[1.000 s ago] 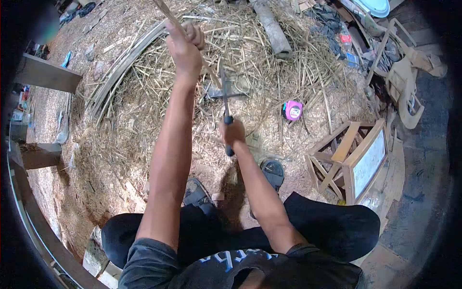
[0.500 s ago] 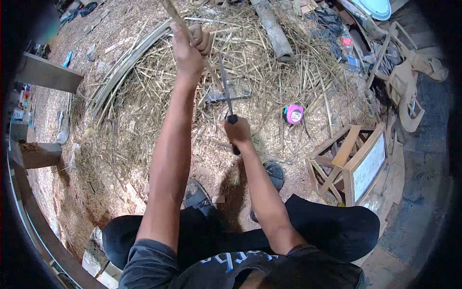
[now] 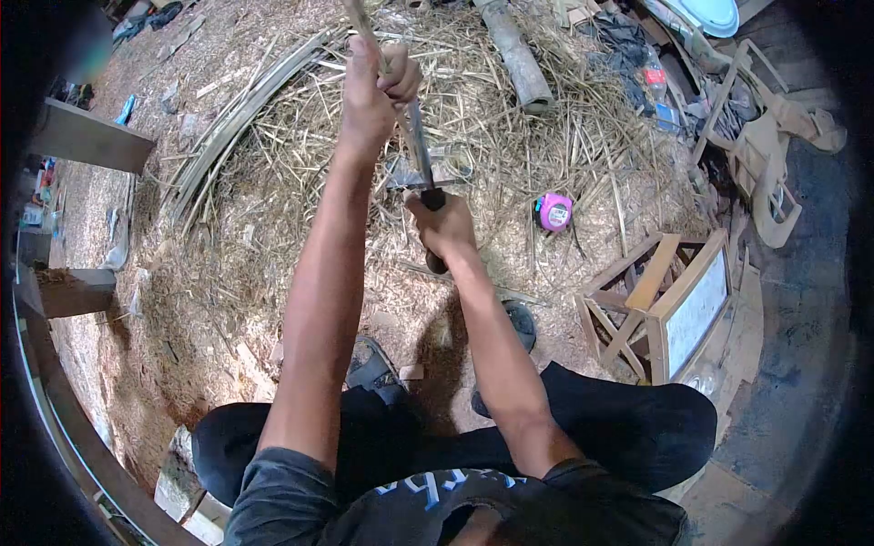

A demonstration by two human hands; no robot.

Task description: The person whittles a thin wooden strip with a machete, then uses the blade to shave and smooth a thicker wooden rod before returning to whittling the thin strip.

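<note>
My left hand [image 3: 375, 98] is wrapped round a thin bamboo stick [image 3: 357, 16], which slants down from the top of the view. My right hand [image 3: 446, 225] grips a knife by its dark handle [image 3: 434, 198]. The knife's long blade [image 3: 421, 150] points up and away from me, against or very close to the lower part of the stick; I cannot tell if they touch. Beneath them, a flat dark object [image 3: 451, 168] lies partly hidden among the shavings.
Bamboo shavings [image 3: 300, 164] cover the ground, with bundled long strips [image 3: 205, 150] at left. A bamboo pole [image 3: 517, 59] lies at the top. Right of my hands are a pink tape measure [image 3: 554, 212] and a wooden frame [image 3: 660, 305]. Planks [image 3: 91, 136] jut in from the left.
My left hand and the stick have shifted right. My right hand has moved slightly up and left, bringing the blade up beside the stick; earlier a gap showed between them.
</note>
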